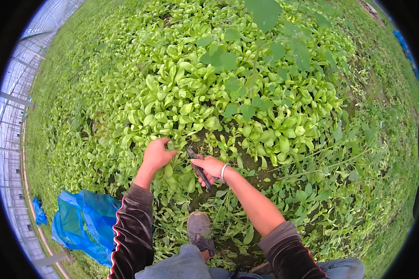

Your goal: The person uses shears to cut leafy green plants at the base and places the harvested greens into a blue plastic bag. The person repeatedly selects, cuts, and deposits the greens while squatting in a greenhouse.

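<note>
My left hand point(157, 153) reaches into the near edge of a dense stand of light green leafy plants point(186, 94). Its thumb points right, by a leaf, and the other fingers are partly hidden, so its grip on the leaves does not show clearly. Just to the right, my right hand point(211, 166) holds dark-handled hand shears point(199, 171), tips angled up and left toward the plants beside my left hand. Bare soil and a few small sprigs point(227, 144) lie beyond the shears. A white bracelet point(224, 171) circles my right wrist.
A blue plastic bag point(85, 223) stands at my left, its inside partly visible. Tall broad-leaved weeds point(255, 66) rise ahead on the right. Cut stems and loose leaves point(237, 226) cover the ground around my shoe point(199, 228). A greenhouse wall point(10, 146) runs along the far left.
</note>
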`<state>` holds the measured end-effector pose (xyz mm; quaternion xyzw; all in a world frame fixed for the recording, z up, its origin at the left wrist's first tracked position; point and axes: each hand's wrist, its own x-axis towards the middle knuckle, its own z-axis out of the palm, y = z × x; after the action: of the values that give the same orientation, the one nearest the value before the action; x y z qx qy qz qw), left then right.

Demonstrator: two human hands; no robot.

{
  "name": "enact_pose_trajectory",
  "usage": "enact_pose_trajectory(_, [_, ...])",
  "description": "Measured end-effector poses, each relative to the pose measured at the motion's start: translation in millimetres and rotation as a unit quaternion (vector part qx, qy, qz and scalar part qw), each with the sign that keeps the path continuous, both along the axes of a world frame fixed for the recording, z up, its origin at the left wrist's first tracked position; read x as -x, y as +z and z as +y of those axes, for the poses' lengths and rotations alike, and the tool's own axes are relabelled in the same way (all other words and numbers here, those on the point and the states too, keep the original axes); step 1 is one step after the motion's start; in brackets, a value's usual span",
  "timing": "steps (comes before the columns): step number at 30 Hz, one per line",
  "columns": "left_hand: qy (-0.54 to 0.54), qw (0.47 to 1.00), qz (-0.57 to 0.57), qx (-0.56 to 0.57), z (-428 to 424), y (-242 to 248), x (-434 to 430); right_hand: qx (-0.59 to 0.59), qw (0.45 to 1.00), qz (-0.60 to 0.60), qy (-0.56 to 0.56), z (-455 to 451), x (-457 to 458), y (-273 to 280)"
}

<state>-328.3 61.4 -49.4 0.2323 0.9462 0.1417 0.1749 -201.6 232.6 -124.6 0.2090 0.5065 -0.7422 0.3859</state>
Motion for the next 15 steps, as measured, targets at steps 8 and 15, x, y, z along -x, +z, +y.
enact_pose_trajectory(8, [-0.060, 0.992, 0.082, -0.069, -1.5, 7.9, 3.0, 0.058, 0.996, -0.002, -0.063, 12.9, -12.4, 9.0])
enact_pose_trajectory(15, [-0.132, 0.975, 0.095, 0.149, 15.3, 5.7, 4.9, 0.054, 0.997, -0.021, -0.041, 3.9, 16.5, 10.1])
